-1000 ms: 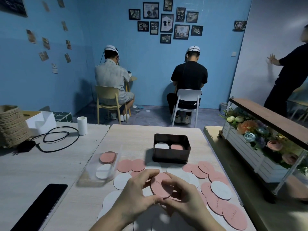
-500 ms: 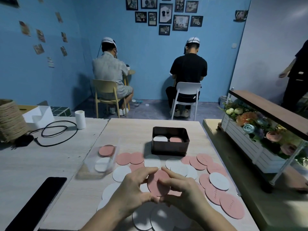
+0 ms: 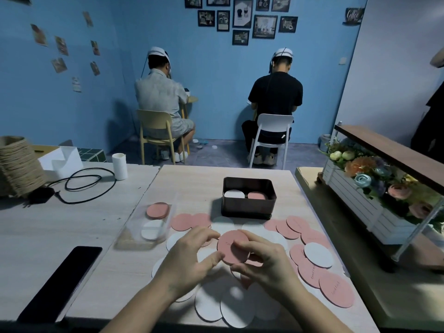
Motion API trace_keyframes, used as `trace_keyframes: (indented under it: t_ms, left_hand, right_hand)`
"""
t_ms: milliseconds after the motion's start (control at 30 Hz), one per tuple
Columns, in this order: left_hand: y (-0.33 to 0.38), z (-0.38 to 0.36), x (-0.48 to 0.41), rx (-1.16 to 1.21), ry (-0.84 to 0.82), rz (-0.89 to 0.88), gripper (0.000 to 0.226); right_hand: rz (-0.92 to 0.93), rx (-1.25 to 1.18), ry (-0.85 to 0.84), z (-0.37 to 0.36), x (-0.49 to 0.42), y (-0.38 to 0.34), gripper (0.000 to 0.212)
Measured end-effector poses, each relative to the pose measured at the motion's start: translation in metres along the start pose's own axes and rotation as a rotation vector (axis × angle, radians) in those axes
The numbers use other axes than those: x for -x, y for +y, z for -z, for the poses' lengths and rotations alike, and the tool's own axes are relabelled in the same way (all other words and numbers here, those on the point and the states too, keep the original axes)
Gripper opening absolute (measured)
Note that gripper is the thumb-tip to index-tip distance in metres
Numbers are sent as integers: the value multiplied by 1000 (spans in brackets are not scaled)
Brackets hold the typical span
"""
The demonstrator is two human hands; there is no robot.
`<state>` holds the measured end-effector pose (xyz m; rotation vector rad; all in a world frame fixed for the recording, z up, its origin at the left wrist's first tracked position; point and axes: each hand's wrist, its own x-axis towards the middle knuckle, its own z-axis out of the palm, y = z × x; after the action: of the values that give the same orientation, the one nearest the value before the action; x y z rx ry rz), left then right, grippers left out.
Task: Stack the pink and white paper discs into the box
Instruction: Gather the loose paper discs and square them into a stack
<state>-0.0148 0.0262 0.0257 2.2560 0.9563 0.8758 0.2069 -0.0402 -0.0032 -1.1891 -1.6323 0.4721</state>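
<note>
Wood table [image 3: 192,179] in blue room: L hand [image 3: 189,258] and R hand [image 3: 262,260], fingers curled, pinch one pink disc [image 3: 228,246] btwn them by its edges, just above loose discs [image 3: 318,254] spread across the near side. Box [image 3: 248,207] sits behind, w/ white stack [image 3: 233,194] and pink stack [image 3: 257,195] inside.

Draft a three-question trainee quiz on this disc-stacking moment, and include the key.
1. True or false: the dark box already holds a white stack and a pink stack side by side.
2. What colour is the disc held between the left hand and the right hand? A) white B) pink C) blue
3. Fill in: the black phone lies to the ___ of both hands.

Key: 1 true; 2 B; 3 left.
</note>
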Motion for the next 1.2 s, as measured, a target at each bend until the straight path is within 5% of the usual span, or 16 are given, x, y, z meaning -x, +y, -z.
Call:
trace_keyframes:
  t_ms: [100, 233, 567, 800, 1000, 1200]
  left_hand:
    - [-9, 7, 7, -227, 67, 127, 14]
    - [-29, 25, 18, -469, 51, 322, 17]
    - [-11, -9, 2, -618, -273, 288, 44]
    - [-12, -9, -5, -556, -157, 221, 47]
    - [-17, -2, 2, -169, 15, 253, 69]
    - [15, -4, -4, -78, 63, 26, 68]
  right_hand:
    - [-30, 22, 16, 4, -1, -5, 47]
    - [-52, 61, 33, 9, 2, 0, 44]
    - [-75, 62, 27, 3, -3, -11, 52]
    - [-92, 54, 65, 13, 2, 3, 48]
    - [-100, 64, 50, 12, 5, 8, 45]
    - [-94, 53, 13, 8, 2, -4, 39]
